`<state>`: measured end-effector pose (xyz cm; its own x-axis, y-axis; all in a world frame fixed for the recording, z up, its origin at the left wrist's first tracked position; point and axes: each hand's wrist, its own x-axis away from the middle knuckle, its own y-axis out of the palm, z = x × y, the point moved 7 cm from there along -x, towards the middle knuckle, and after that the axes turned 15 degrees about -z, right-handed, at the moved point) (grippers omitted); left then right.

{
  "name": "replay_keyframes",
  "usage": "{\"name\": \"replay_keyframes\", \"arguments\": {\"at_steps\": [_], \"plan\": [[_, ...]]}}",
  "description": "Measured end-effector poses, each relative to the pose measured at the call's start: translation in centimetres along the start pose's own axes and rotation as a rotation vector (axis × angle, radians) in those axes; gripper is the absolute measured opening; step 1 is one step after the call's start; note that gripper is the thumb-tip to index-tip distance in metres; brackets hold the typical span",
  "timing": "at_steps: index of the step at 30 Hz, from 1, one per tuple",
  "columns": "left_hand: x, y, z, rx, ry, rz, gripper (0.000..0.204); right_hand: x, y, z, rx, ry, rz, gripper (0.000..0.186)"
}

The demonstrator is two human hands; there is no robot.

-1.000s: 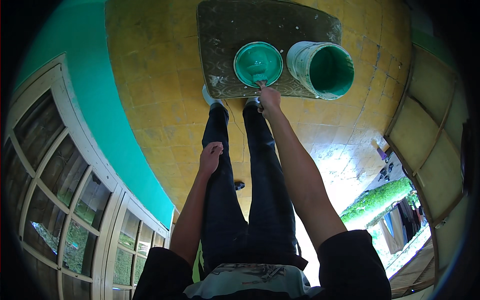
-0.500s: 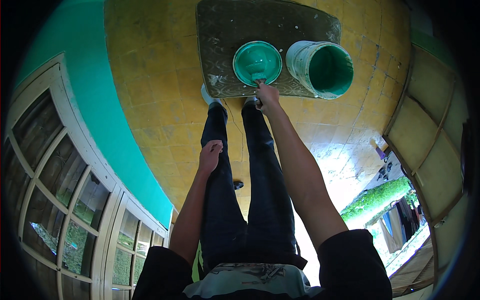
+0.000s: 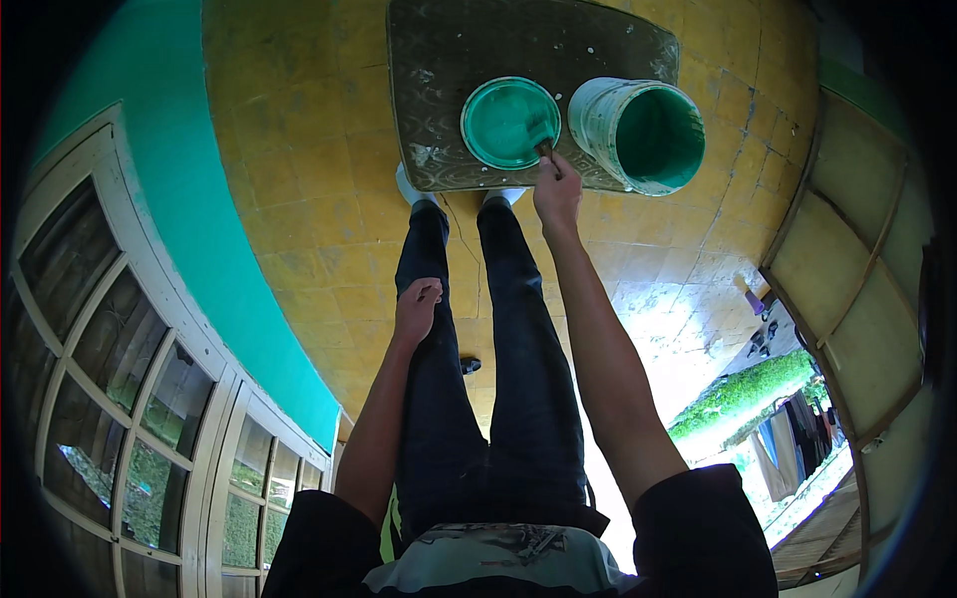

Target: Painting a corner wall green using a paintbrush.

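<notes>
My right hand (image 3: 558,191) is closed around the handle of a paintbrush (image 3: 540,134). The bristles, coated in green paint, rest inside a round shallow lid or pan (image 3: 467,143) at its right side. Wet green paint (image 3: 500,122) covers the inside of that pan. Just to the right a white paint bucket (image 3: 596,120), streaked with green, stands with its top uncovered and green inside. My left hand (image 3: 419,307) hangs in front of my left leg with its fingers curled in, and nothing shows in it.
Pan and bucket stand on a dark, paint-spotted board or low table (image 3: 439,60) over a yellow tiled floor (image 3: 299,199). Along the left run a green wall (image 3: 189,199) and white-framed windows (image 3: 120,329). At right are a pale panel (image 3: 847,259) and a bright doorway.
My right hand has moved right, bringing the paintbrush from the pan's near middle to its right side. My left hand remains in nearly the same place.
</notes>
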<state>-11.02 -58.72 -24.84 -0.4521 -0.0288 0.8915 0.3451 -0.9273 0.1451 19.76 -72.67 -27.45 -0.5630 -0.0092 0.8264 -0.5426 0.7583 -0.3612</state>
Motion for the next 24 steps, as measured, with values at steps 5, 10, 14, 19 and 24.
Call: {"name": "replay_keyframes", "arguments": {"at_steps": [5, 10, 14, 19, 24], "plan": [[-0.3, 0.7, 0.1, 0.020, 0.003, -0.009, 0.023, -0.6, -0.4, -3.1, 0.434, -0.395, 0.059, 0.046], [-0.2, 0.6, 0.2, -0.016, 0.014, -0.014, 0.022, 0.3, 1.0, -0.8, 0.732, -0.089, -0.045, 0.058], [-0.3, 0.0, -0.4, -0.040, 0.032, -0.051, 0.030, 0.2, 1.6, -0.9, 0.822, -0.035, -0.166, 0.061], [-0.8, 0.3, -0.5, -0.043, 0.003, -0.048, 0.030, -1.0, 1.1, -1.0, 0.950, -0.095, -0.164, 0.059], [-0.9, 0.6, -0.4, -0.035, -0.006, -0.031, 0.027, -1.4, 1.2, -1.7, 0.994, -0.192, -0.164, 0.054]]}}
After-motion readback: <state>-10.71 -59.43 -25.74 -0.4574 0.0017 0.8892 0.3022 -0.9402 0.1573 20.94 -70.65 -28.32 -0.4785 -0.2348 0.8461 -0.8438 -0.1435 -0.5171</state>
